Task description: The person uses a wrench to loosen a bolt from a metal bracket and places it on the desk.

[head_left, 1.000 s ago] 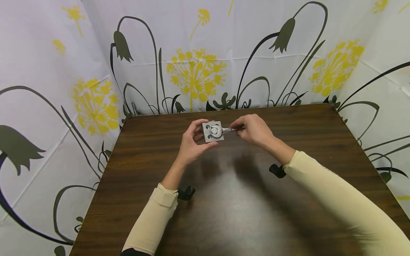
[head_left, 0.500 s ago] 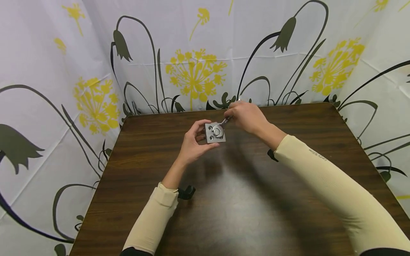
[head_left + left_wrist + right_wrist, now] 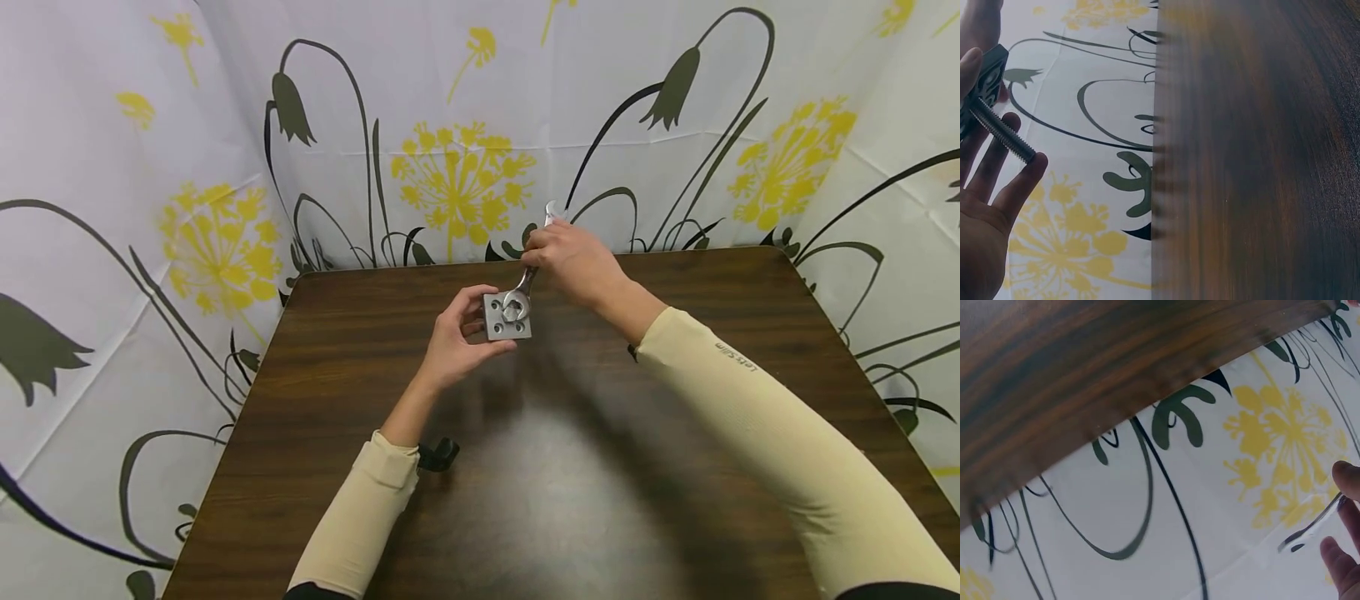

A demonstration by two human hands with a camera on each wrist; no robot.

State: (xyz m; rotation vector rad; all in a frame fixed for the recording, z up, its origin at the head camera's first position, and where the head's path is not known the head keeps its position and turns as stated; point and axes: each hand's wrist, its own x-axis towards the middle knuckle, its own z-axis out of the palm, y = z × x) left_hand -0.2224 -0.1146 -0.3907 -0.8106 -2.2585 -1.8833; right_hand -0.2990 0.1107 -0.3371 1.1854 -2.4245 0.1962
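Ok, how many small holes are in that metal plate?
3 visible on the metal plate: upper-left hole, lower-left hole and lower-right hole; the wrench may hide another.

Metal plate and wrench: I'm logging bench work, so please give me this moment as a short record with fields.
Left hand: holds the metal plate between thumb and fingers, above the table
Right hand: grips the wrench along its shaft
Wrench: one end at the bolt head, the other beyond the hand
Bolt: threaded shank sticks out from the plate's far side
Backdrop: white cloth with printed flowers
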